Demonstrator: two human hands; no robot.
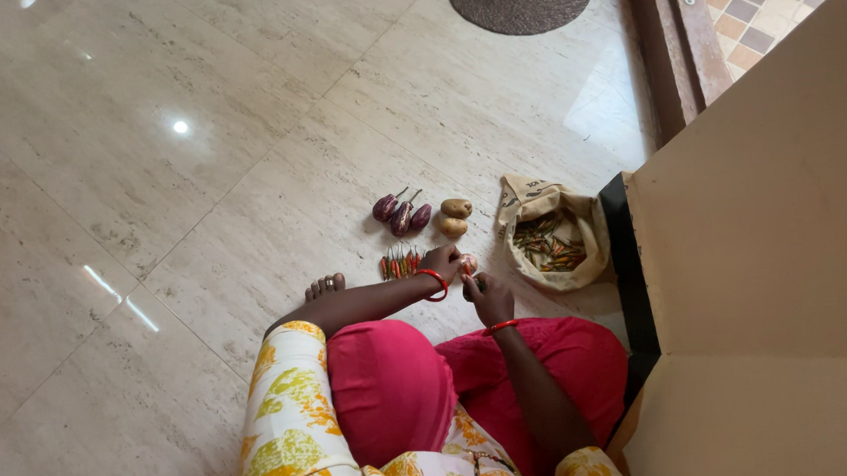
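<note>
I sit on a pale marble floor (202, 181). My left hand (441, 262), with a red bangle at the wrist, rests fingers down beside a row of small red chillies (398, 262). Just to its right, my right hand (486, 292) curls close to a small pinkish onion (468, 263); whether either hand grips it is too small to tell. Beyond the chillies lie three purple aubergines (401, 213) and two brown potatoes (455, 216), side by side on the floor.
An open beige cloth bag (529, 201) holding several green and red chillies sits to the right. A cream wall or box face (765, 204) stands at far right. A round dark mat (520, 1) lies at the top. My bare foot (325, 286) is left of the chillies.
</note>
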